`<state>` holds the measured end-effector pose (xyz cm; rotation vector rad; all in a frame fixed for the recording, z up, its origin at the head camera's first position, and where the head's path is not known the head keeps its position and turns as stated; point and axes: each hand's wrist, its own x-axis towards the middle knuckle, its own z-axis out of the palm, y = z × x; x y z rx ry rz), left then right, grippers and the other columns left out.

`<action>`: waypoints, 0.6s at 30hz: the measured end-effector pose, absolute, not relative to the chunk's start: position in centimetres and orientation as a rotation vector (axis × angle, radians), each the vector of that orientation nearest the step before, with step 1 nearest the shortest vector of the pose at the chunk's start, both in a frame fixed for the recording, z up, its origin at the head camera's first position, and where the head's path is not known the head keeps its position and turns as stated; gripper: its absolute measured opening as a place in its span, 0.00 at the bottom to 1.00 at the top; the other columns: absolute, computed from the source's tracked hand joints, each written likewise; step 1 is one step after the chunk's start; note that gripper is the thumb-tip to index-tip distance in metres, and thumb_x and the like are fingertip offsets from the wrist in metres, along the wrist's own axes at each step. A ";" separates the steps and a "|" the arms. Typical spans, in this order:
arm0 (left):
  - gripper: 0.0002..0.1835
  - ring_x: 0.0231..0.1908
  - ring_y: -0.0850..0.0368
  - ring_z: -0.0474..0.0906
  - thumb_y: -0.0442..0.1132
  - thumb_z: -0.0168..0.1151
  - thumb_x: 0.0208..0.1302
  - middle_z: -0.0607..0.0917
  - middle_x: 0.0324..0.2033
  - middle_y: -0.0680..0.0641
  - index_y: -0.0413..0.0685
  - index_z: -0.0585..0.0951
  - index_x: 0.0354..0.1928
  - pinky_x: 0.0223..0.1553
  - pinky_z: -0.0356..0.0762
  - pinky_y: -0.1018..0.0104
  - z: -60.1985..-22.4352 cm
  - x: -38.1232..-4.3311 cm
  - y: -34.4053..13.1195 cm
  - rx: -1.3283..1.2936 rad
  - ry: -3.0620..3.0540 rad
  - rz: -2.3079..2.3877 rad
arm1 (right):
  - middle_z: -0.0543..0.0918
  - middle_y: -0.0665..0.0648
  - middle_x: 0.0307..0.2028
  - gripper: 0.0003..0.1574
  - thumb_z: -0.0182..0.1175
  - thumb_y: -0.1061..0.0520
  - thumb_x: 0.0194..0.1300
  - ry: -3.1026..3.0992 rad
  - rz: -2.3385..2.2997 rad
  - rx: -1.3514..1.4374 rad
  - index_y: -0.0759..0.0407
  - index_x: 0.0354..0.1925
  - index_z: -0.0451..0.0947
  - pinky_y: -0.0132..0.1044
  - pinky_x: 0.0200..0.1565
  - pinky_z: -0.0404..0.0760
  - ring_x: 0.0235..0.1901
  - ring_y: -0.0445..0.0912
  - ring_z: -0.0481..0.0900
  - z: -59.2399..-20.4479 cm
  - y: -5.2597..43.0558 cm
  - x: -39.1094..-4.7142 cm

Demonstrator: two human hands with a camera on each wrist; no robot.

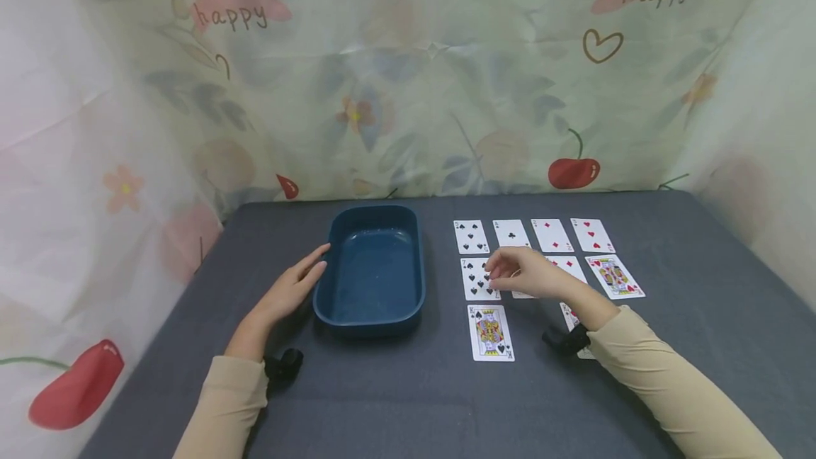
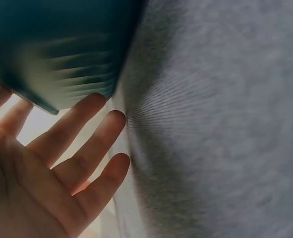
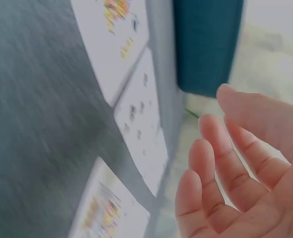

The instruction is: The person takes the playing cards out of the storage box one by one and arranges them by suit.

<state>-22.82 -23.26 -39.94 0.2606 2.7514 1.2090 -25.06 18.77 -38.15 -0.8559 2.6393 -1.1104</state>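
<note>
My left hand (image 1: 290, 292) reaches to the left side of a dark blue rectangular tub (image 1: 376, 268), its fingertips right at the wall near the rim. In the left wrist view the fingers (image 2: 87, 131) are spread beside the tub's ribbed underside. Over the playing cards hovers my right hand (image 1: 525, 271), fingers loosely bent and nothing between them. It overlaps a spade number card (image 1: 474, 278) and hides most of a card beside it. The right wrist view shows the bare, relaxed fingers (image 3: 218, 163) above the face-up cards (image 3: 141, 119).
Face-up cards lie in rows on the grey cloth-covered table (image 1: 382, 402). The back row holds spade (image 1: 471, 236), club (image 1: 511, 233), diamond (image 1: 551, 235) and heart (image 1: 593, 235) cards. A king of spades (image 1: 490, 333) lies in front, a king of hearts (image 1: 615, 276) at right. Patterned curtains surround the table.
</note>
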 end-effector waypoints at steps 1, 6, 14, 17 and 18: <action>0.31 0.69 0.39 0.56 0.60 0.37 0.71 0.54 0.72 0.42 0.62 0.52 0.72 0.66 0.55 0.38 -39.8 -22.8 -23.3 0.271 2.758 1.198 | 0.82 0.55 0.31 0.12 0.64 0.61 0.57 2.658 -1.112 -0.840 0.64 0.40 0.76 0.31 0.37 0.78 0.31 0.38 0.77 -37.8 19.0 -25.1; 0.30 0.66 0.37 0.61 0.56 0.39 0.72 0.59 0.70 0.38 0.57 0.54 0.72 0.63 0.61 0.39 -38.9 -22.7 -23.5 0.315 2.793 1.103 | 0.82 0.54 0.33 0.10 0.62 0.59 0.60 2.762 -1.096 -0.788 0.61 0.40 0.78 0.32 0.38 0.77 0.31 0.38 0.77 -36.3 20.3 -25.5; 0.29 0.65 0.35 0.62 0.51 0.39 0.74 0.62 0.67 0.35 0.46 0.57 0.71 0.62 0.62 0.40 -36.3 -23.3 -22.8 0.391 2.899 0.966 | 0.82 0.61 0.41 0.12 0.58 0.58 0.64 2.961 -1.037 -0.708 0.64 0.44 0.76 0.49 0.49 0.78 0.43 0.53 0.80 -33.8 21.4 -25.2; 0.29 0.69 0.37 0.55 0.51 0.40 0.73 0.58 0.69 0.36 0.47 0.55 0.71 0.65 0.56 0.39 -35.1 -23.5 -21.8 0.410 2.956 0.928 | 0.79 0.66 0.47 0.17 0.57 0.57 0.65 3.044 -0.986 -0.681 0.66 0.49 0.73 0.55 0.54 0.73 0.50 0.60 0.76 -33.2 21.4 -25.0; 0.29 0.70 0.38 0.52 0.51 0.40 0.73 0.56 0.70 0.36 0.48 0.55 0.72 0.66 0.54 0.38 -34.7 -23.5 -21.3 0.413 2.974 0.910 | 0.78 0.67 0.50 0.20 0.56 0.56 0.65 3.070 -0.964 -0.666 0.66 0.51 0.72 0.57 0.55 0.72 0.53 0.61 0.74 -33.0 21.4 -24.9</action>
